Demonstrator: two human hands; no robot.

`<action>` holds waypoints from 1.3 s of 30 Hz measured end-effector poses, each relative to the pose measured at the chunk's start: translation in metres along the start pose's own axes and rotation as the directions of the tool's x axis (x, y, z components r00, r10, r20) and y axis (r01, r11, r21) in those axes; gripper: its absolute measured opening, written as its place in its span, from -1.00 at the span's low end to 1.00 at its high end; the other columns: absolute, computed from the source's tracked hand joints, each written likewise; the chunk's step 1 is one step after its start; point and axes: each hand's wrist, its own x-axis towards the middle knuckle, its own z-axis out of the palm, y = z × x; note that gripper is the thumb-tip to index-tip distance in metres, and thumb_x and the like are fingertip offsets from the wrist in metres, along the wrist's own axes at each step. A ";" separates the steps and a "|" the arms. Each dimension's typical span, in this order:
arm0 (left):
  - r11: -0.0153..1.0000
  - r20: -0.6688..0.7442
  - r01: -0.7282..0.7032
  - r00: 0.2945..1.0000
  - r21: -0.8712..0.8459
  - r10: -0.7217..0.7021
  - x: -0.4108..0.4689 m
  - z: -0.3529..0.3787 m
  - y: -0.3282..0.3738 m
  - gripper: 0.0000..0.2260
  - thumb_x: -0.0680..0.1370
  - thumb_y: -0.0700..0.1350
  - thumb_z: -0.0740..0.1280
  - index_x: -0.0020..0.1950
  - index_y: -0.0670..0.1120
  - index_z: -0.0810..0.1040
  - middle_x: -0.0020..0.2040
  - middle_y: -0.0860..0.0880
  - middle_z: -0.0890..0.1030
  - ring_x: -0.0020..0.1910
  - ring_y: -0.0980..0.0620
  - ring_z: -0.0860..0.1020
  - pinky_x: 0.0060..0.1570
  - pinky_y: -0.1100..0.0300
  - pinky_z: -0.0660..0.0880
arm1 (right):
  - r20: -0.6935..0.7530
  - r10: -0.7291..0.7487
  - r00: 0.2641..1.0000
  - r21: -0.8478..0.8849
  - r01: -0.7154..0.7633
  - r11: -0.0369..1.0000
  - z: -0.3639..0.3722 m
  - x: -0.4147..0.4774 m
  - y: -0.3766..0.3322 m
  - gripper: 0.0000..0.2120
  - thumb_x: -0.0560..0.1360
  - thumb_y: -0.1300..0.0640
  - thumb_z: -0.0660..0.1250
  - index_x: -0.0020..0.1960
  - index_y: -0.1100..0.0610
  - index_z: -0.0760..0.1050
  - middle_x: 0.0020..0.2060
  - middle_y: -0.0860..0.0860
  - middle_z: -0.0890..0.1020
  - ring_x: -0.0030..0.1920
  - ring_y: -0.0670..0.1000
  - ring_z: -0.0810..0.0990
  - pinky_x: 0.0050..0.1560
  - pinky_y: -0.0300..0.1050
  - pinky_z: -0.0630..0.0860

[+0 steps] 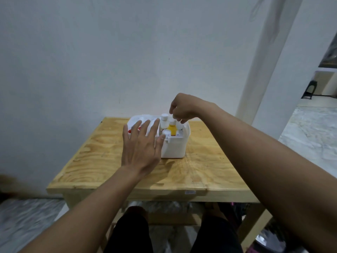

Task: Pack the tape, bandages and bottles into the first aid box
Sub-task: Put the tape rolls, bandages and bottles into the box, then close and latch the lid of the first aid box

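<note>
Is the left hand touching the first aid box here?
Cannot tell. In the head view the left hand is spread open in front of the first aid box, overlapping its left side, so neither contact nor gap shows.

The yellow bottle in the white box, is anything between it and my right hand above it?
Nothing visible. The right hand hangs directly over the yellow bottle, which stands in the first aid box among white-capped bottles beside it, not above it.

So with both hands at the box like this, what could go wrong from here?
1. The bottles stand tall and crowded above the first aid box rim; the right hand, fingers down among the caps, could tip one.
2. The left hand is spread against the box's left side and might push it across the wooden table.
</note>
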 end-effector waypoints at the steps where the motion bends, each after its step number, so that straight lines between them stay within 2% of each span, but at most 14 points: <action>1: 1.000 -0.012 0.000 1.000 0.001 0.000 0.006 -0.002 -0.001 -0.47 0.65 0.17 -0.06 0.54 0.01 0.34 0.43 -0.07 0.48 0.44 -0.15 0.36 0.43 -0.26 0.14 | -0.020 -0.001 1.000 0.010 0.001 1.000 -0.003 0.001 0.000 -0.70 0.48 0.35 0.20 0.13 0.30 0.62 -0.07 0.19 0.70 -0.14 0.14 0.74 -0.05 0.05 0.70; 6: 1.000 0.036 0.025 0.999 0.016 -0.025 0.048 -0.009 -0.015 -0.47 0.65 0.20 -0.09 0.56 0.07 0.29 0.46 -0.08 0.44 0.47 -0.14 0.31 0.46 -0.27 0.08 | -0.148 0.002 0.989 -0.037 -0.007 0.999 -0.015 0.011 0.011 -0.68 0.47 0.25 0.18 0.12 0.24 0.62 0.00 0.13 0.68 -0.14 0.14 0.73 -0.03 0.04 0.68; 8: 0.999 0.093 0.034 0.995 0.031 -0.037 0.068 -0.011 -0.023 -0.47 0.66 0.21 -0.10 0.58 0.08 0.26 0.51 -0.09 0.38 0.51 -0.13 0.25 0.48 -0.26 0.03 | -0.186 -0.009 0.983 -0.114 -0.012 0.993 -0.017 0.019 0.019 -0.71 0.50 0.15 0.22 0.09 0.27 0.60 0.03 0.17 0.69 -0.04 0.17 0.68 0.02 0.04 0.63; 12: 0.997 0.193 0.073 0.979 -0.006 -0.070 0.103 -0.007 -0.041 -0.46 0.66 0.22 -0.11 0.59 0.07 0.24 0.52 -0.12 0.36 0.50 -0.18 0.27 0.45 -0.25 0.14 | -0.148 0.031 0.988 -0.213 -0.063 0.975 -0.012 0.035 0.030 -0.64 0.61 -0.11 0.17 -0.06 0.19 0.46 0.06 0.14 0.61 -0.07 0.14 0.52 -0.12 -0.05 0.39; 16: 0.978 0.411 0.193 0.900 -0.083 -0.143 0.125 0.005 -0.057 -0.41 0.64 0.28 -0.13 0.58 0.05 0.26 0.53 -0.09 0.36 0.50 -0.17 0.31 0.42 -0.16 0.26 | -0.082 0.110 0.991 -0.166 -0.122 0.979 -0.001 0.050 0.040 -0.48 0.63 -0.19 0.10 0.30 0.22 0.48 0.27 0.15 0.55 0.11 0.17 0.51 0.03 -0.03 0.39; 18: 0.970 0.497 0.237 0.850 -0.058 -0.178 0.131 0.010 -0.061 -0.42 0.65 0.25 -0.12 0.59 0.03 0.26 0.54 -0.08 0.34 0.51 -0.15 0.30 0.43 -0.10 0.27 | -0.046 0.152 0.987 -0.104 -0.156 0.982 0.006 0.055 0.043 -0.46 0.65 -0.17 0.08 0.34 0.26 0.45 0.24 0.17 0.54 0.06 0.17 0.50 0.05 -0.03 0.42; 20: 0.961 0.539 0.274 0.814 -0.030 -0.215 0.136 0.015 -0.063 -0.42 0.67 0.22 -0.13 0.58 -0.02 0.27 0.55 -0.09 0.33 0.50 -0.17 0.30 0.43 -0.07 0.25 | -0.002 0.204 0.979 0.012 -0.204 0.979 0.013 0.062 0.048 -0.51 0.66 -0.15 0.07 0.26 0.25 0.47 0.10 0.16 0.55 0.00 0.15 0.54 0.08 0.00 0.52; 23: 0.911 0.576 0.412 0.752 -0.028 -0.322 0.146 0.023 -0.063 -0.42 0.69 0.15 -0.09 0.50 -0.20 0.36 0.49 -0.20 0.40 0.42 -0.22 0.38 0.33 -0.01 0.31 | 0.077 0.287 0.955 0.179 -0.297 0.938 0.021 0.070 0.054 -0.59 0.65 -0.09 0.07 0.13 0.25 0.45 0.04 0.21 0.62 0.00 0.21 0.67 0.05 0.13 0.64; 26: 0.845 0.596 0.534 0.692 -0.042 -0.408 0.152 0.024 -0.059 -0.58 0.70 -0.01 0.04 0.12 -0.32 0.54 0.25 -0.28 0.56 0.18 -0.23 0.50 0.04 0.12 0.35 | 0.128 0.328 0.936 0.322 -0.352 0.879 0.025 0.074 0.056 -0.69 0.67 0.05 0.09 0.09 0.28 0.45 0.01 0.27 0.64 -0.02 0.25 0.69 -0.04 0.11 0.67; 27: 0.830 0.606 0.555 0.677 -0.047 -0.418 0.155 0.026 -0.061 -0.68 0.68 -0.09 0.10 -0.01 -0.29 0.53 0.19 -0.28 0.58 0.11 -0.22 0.51 -0.02 0.12 0.36 | 0.130 0.339 0.932 0.373 -0.363 0.854 0.026 0.076 0.058 -0.74 0.66 0.11 0.11 0.05 0.29 0.45 0.01 0.28 0.63 -0.04 0.25 0.69 -0.05 0.10 0.67; 29: 0.768 0.605 0.633 0.652 -0.102 -0.458 0.160 0.030 -0.067 -0.80 0.61 -0.18 0.17 -0.11 -0.26 0.48 0.08 -0.27 0.58 -0.01 -0.19 0.53 -0.11 0.10 0.41 | 0.115 0.358 0.927 0.423 -0.372 0.827 0.026 0.080 0.061 -0.83 0.62 0.26 0.13 -0.05 0.31 0.45 -0.06 0.29 0.60 -0.18 0.22 0.65 -0.11 0.08 0.66; 31: 0.690 0.592 0.699 0.642 -0.189 -0.488 0.162 0.036 -0.074 -0.82 0.59 -0.17 0.18 -0.15 -0.23 0.45 -0.04 -0.22 0.56 -0.13 -0.15 0.52 -0.22 0.11 0.42 | 0.094 0.377 0.922 0.446 -0.377 0.812 0.028 0.083 0.064 -0.86 0.58 0.35 0.16 -0.10 0.33 0.46 -0.12 0.27 0.59 -0.27 0.18 0.61 -0.09 0.07 0.65; 34: 0.601 0.616 0.765 0.594 -0.232 -0.518 0.164 0.036 -0.076 -0.86 0.59 -0.17 0.21 -0.11 -0.21 0.45 -0.13 -0.18 0.54 -0.25 -0.11 0.51 -0.34 0.14 0.40 | 0.076 0.390 0.918 0.497 -0.374 0.783 0.029 0.085 0.066 -0.90 0.59 0.35 0.20 -0.01 0.34 0.48 -0.15 0.25 0.58 -0.26 0.15 0.60 -0.02 0.09 0.64; 39: 0.515 0.633 0.810 0.559 -0.280 -0.536 0.164 0.031 -0.076 -0.93 0.59 -0.19 0.24 -0.04 -0.18 0.45 -0.06 -0.17 0.54 -0.22 -0.09 0.50 -0.25 0.11 0.43 | 0.031 0.395 0.918 0.584 -0.337 0.738 0.024 0.085 0.062 -0.81 0.61 0.27 0.19 0.15 0.37 0.45 -0.09 0.27 0.60 -0.17 0.19 0.62 -0.07 0.07 0.66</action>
